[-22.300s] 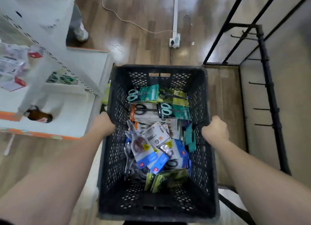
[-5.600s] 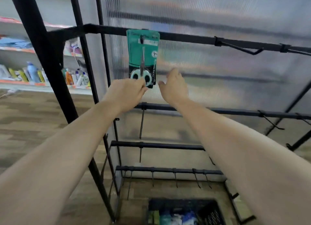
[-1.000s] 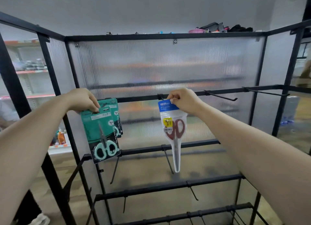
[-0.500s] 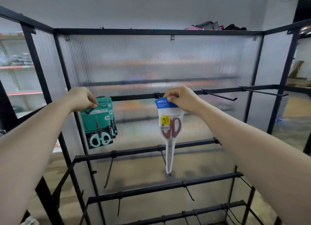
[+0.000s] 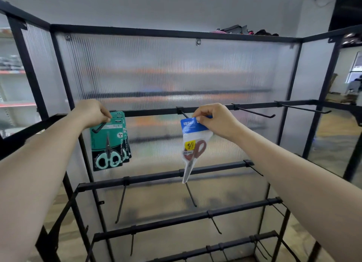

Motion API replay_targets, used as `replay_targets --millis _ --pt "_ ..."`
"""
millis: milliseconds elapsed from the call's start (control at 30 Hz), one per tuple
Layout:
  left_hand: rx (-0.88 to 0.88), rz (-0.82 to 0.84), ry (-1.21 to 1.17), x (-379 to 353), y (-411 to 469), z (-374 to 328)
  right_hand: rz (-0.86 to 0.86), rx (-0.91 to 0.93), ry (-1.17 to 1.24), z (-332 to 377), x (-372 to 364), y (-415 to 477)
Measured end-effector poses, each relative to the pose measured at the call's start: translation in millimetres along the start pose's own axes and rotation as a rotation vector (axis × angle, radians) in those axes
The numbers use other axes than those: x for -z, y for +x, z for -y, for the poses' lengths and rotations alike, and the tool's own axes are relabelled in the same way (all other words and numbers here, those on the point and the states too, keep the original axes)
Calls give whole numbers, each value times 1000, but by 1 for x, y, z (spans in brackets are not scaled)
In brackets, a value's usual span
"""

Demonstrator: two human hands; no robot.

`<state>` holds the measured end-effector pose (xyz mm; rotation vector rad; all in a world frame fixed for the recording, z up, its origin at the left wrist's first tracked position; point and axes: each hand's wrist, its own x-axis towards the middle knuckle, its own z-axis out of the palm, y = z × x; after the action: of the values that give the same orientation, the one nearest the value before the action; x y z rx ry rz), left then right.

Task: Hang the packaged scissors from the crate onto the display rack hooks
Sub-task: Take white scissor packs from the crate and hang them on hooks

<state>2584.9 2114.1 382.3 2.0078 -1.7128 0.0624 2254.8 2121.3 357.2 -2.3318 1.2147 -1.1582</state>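
Note:
Green-carded scissors packs (image 5: pixel 109 142) hang from a hook at the left end of the rack's upper bar (image 5: pixel 152 112). My left hand (image 5: pixel 94 113) pinches the top of the front green pack, with the hook tip poking out below my fingers. My right hand (image 5: pixel 213 118) pinches the blue header of a clear pack of red-handled scissors (image 5: pixel 193 146), held right at the tip of the middle hook (image 5: pixel 183 113). Whether that pack's hole is on the hook cannot be told. The crate is out of view.
Two bare hooks (image 5: pixel 254 112) (image 5: pixel 305 109) stick out of the upper bar to the right. Lower bars (image 5: pixel 162 176) carry more bare hooks. A ribbed translucent panel (image 5: pixel 176 69) backs the black rack frame. Store shelves show at far left.
The green pack in my left hand has slid further onto its hook and hangs straighter. My right hand keeps the red scissors pack at the middle hook. The view drifted slightly left.

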Motion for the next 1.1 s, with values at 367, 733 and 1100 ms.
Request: replay_targets --millis 367,733,1100 --pt "-6 -1 -16 -4 7 1 134 -126 69 14 6 7" --pt "-51 -4 -49 -16 30 10 -82 7 -168 -27 -35 30" --pt "-145 -226 -40 -33 45 25 -288 -189 -209 -57 -72 79"
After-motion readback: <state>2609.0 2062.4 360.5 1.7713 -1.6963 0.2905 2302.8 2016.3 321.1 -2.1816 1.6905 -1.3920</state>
